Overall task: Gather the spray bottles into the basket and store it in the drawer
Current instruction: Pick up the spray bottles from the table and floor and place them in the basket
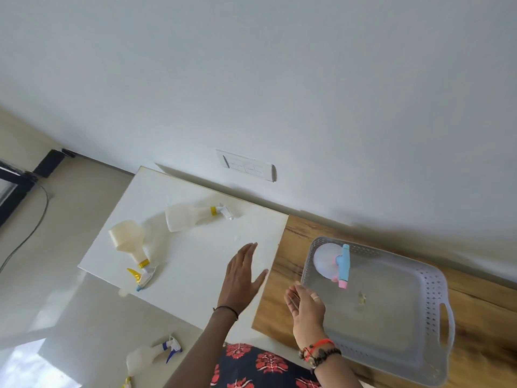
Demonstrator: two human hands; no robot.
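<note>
A grey perforated basket rests on the wooden counter and holds one clear bottle with a blue and pink sprayer. Two cream spray bottles lie on the white tabletop to the left: one with a yellow collar and white nozzle, and one with a yellow trigger. Another bottle with a blue trigger lies on the floor below. My left hand hovers flat and open over the white top. My right hand is open and empty at the basket's near left corner.
The wooden counter meets the white tabletop along a straight edge. A switch plate is on the white wall behind. A dark cable runs over the beige floor at left. A yellow nozzle tip shows at the bottom edge.
</note>
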